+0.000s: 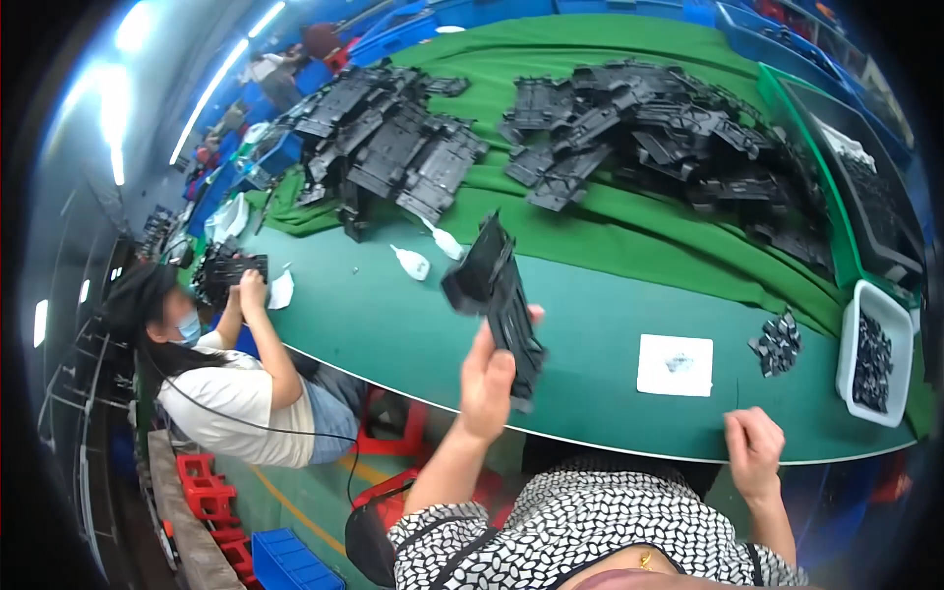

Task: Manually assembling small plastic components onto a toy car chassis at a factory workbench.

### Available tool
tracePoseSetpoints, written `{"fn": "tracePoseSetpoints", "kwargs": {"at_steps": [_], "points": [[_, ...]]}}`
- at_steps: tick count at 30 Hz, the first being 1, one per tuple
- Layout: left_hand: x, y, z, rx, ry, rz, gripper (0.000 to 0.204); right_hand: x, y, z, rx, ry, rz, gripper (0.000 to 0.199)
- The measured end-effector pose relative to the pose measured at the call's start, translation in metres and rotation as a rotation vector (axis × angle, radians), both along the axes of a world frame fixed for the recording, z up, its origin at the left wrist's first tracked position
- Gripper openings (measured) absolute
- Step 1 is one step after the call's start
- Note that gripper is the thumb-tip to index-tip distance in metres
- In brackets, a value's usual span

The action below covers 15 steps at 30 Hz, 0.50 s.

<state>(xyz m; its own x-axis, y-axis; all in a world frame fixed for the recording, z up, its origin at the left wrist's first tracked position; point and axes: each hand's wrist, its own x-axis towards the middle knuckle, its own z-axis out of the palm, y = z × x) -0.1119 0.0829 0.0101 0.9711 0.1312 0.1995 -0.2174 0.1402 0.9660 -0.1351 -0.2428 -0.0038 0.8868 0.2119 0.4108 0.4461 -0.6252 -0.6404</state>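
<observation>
While a co-worker (231, 403) in a pale shirt and blue face mask occupied the left end, gripping a dark part (239, 267) in both hands, the worktop (590, 305), green and pale-edged, extended rightward with the following items.

Left: red stools (205, 490) and a blue crate (293, 560) on the floor; a scrap of white paper (281, 291) lying just beside the co-worker's hands.

Left of centre: one heap of black moulded parts (379, 138), stacked loosely on a green cloth (489, 182); before it, two white squeeze bottles (412, 263), lying close together, nozzles toward the upper left.

Centre: one long black moulded part (506, 310), a wider, box-like section at its upper end, raised over the near side of the worktop. The person's left hand (487, 383) was closed around its lower portion, a fingertip showing on the far side.

Right of centre: a second heap of black parts (649, 128) on the cloth; nearer, a white square pad (676, 366) with a small greyish patch at its middle. The right hand (755, 447) was curled in at the near edge; whether it enclosed anything could not be told.

Right: a small pile of black pieces (777, 344), just left of a white tray (848, 339) of similar small pieces; behind these, a green-rimmed bin (821, 187) holding dark items.
</observation>
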Motion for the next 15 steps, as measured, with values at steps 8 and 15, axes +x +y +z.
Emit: {"fn": "tracePoseSetpoints", "kwargs": {"at_steps": [8, 15], "points": [[0.121, 0.088, 0.111, 1.382, -0.492, 0.644, 0.049, -0.01, -0.027, -0.02, -0.053, -0.027, -0.131, 0.006], [0.238, 0.135, 0.086, 2.051, 0.166, 0.582, 0.053, -0.003, -0.025, -0.023, -0.063, -0.092, -0.138, 0.01]]}}
